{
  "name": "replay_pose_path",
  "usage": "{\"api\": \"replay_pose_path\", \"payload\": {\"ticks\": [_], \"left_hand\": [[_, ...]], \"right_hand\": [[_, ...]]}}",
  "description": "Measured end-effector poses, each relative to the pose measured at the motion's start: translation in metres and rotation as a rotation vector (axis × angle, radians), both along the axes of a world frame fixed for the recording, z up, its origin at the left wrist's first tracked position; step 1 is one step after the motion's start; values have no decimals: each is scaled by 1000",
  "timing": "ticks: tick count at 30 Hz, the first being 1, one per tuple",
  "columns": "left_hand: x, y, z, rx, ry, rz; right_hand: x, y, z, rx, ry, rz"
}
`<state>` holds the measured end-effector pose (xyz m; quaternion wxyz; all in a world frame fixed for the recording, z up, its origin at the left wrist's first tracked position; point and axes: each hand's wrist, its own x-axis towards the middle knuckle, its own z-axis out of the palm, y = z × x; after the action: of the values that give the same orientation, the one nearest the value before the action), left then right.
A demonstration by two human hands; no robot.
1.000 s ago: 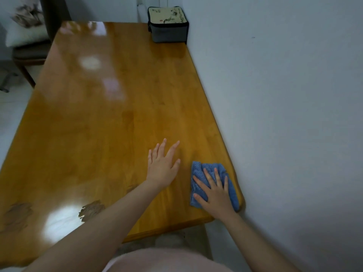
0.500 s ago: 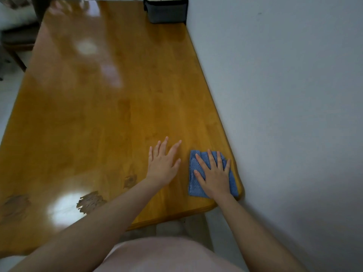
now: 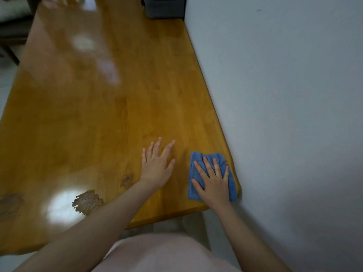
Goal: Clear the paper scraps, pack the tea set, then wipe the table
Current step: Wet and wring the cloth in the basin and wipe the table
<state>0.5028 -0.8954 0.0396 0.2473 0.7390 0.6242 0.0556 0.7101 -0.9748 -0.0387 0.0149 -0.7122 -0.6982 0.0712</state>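
Note:
A folded blue cloth (image 3: 196, 160) lies at the near right corner of the glossy wooden table (image 3: 98, 114). My right hand (image 3: 213, 181) presses flat on the cloth with straight, spread fingers. Just left of it, my left hand (image 3: 158, 166) rests flat on the bare wood, fingers straight, holding nothing. At the far end against the wall stands the dark grey tea set case (image 3: 165, 7), its top cut off by the frame.
A white wall (image 3: 284, 95) runs along the table's right edge. Worn patches (image 3: 87, 201) mark the wood near the front edge. A dark chair (image 3: 11, 34) stands at the far left beside the table.
The view has tilted down, so the case slid toward the top edge. My right hand with the cloth has shifted slightly away from me along the right edge. The left hand stayed put.

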Motion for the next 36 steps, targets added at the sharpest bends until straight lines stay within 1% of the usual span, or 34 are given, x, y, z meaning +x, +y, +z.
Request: {"api": "replay_pose_path", "payload": {"ticks": [6, 13, 17, 21, 24, 27, 36], "left_hand": [[-4, -1, -8, -47, -19, 52], [0, -3, -11, -63, -31, 33], [-8, -7, -6, -42, -57, 50], [-24, -11, -4, 1, -56, 63], [-39, -12, -3, 17, -48, 73], [-56, -11, -1, 24, -40, 71], [-128, -13, 6, 30, -4, 80]], "right_hand": [[5, -5, -4, 13, 6, -17], [3, 32, 2, 19, -22, -51], [-1, 50, 2, -10, -31, -102], [-11, 43, 2, 10, -9, -111], [-34, 31, 3, 18, 43, -84], [-65, 19, 2, 22, 41, -46], [-140, 14, 2, 16, 23, -73]]}}
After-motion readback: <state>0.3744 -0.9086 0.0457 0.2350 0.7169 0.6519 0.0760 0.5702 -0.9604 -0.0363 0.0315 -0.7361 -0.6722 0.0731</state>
